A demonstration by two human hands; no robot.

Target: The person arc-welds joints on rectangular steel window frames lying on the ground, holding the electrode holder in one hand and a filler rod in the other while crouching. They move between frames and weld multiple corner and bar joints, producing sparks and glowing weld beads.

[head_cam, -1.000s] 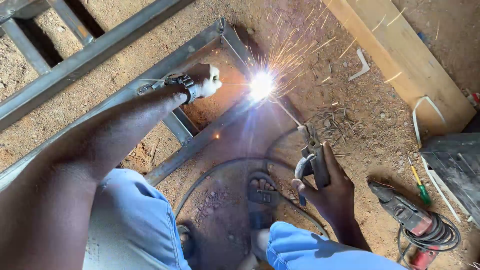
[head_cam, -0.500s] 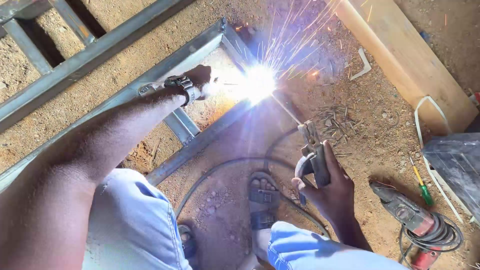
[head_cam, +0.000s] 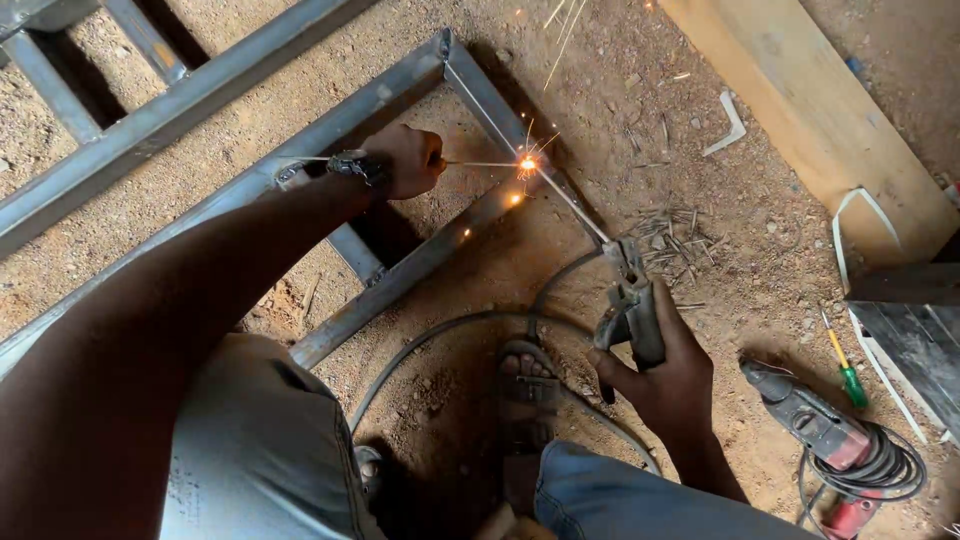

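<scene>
Welding rod (head_cam: pixel 568 203): thin, slanting from the electrode holder up-left to the steel frame, its tip at the glowing spot (head_cam: pixel 526 164) on a frame bar, a few sparks around it.
Electrode holder (head_cam: pixel 630 300): grey clamp gripping the rod's lower end, on the near right of the frame; a dark cable (head_cam: pixel 440 335) loops from it over the dirt.
Right hand (head_cam: pixel 662 375): closed around the electrode holder's handle.
Left hand (head_cam: pixel 405 160): closed, resting at the frame just left of the glow, pinching a thin wire-like piece that points toward it; a dark band at the wrist.
Steel frame (head_cam: pixel 330 130): grey square tubing lying on the dirt, one corner beyond the glow, a crossbar running under the left arm.
Foot (head_cam: pixel 527 385): in a sandal, near side of the frame, beside the cable.
Rod stubs (head_cam: pixel 672 240): scattered just right of the frame.
Power tool (head_cam: pixel 815 425): red and black, cord coiled, well right of the frame.
Screwdriver (head_cam: pixel 845 372): green-handled, beside the power tool.
Wooden plank (head_cam: pixel 810 105): far right of the frame.
</scene>
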